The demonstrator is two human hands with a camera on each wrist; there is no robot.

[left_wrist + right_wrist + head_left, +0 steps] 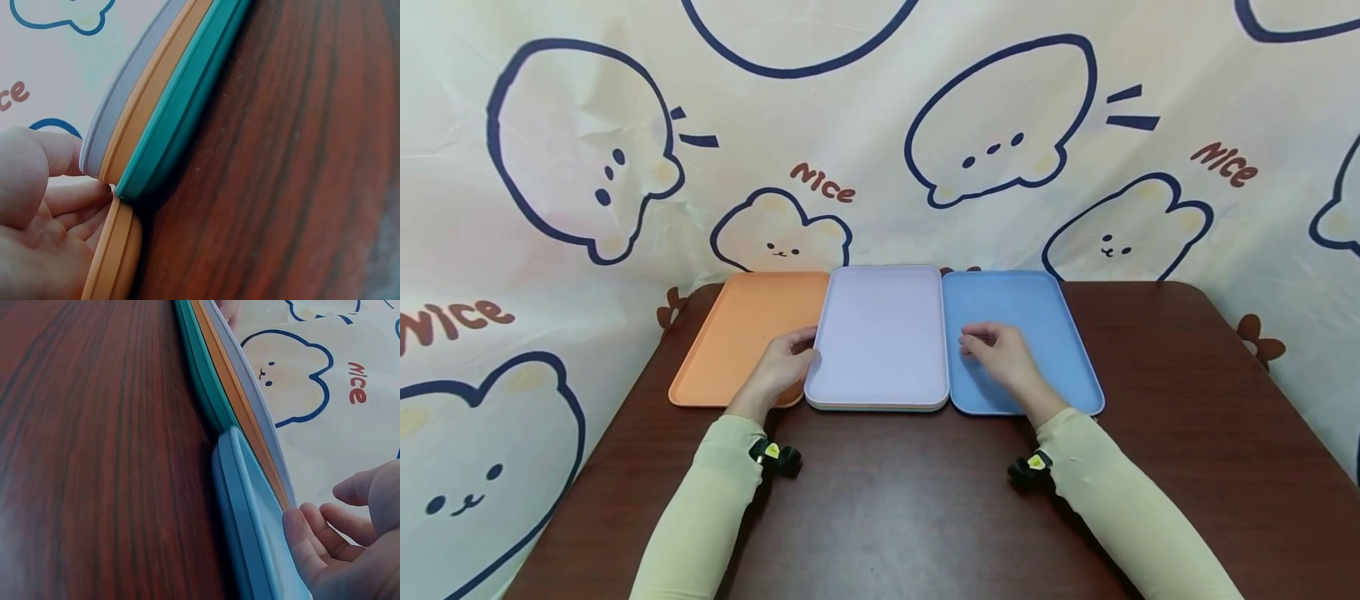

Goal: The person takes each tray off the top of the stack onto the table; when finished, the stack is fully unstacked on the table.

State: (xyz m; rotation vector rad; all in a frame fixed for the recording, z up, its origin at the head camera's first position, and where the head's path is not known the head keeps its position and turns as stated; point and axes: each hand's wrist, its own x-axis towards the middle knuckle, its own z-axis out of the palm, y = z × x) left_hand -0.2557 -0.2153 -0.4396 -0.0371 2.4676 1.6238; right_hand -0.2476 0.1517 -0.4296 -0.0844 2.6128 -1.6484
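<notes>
A stack of rectangular trays lies mid-table: the lavender tray [880, 337] on top, an orange tray [147, 103] under it and a green tray [172, 134] at the bottom. My left hand [781, 367] is at the stack's left edge, its thumb against the lavender rim and its other fingers curled in at the side, low by the orange layer. Over the blue tray [1048, 367] hovers my right hand [1006, 354], fingers loosely bent toward the stack's right side. In the right wrist view its thumb stands apart from the fingers, with nothing between them.
A separate orange tray [752, 333] lies left of the stack, under my left hand, and the blue one adjoins it on the right. All rest along the far edge of a dark wooden table [880, 500]. Behind hangs a bear-print cloth [880, 108].
</notes>
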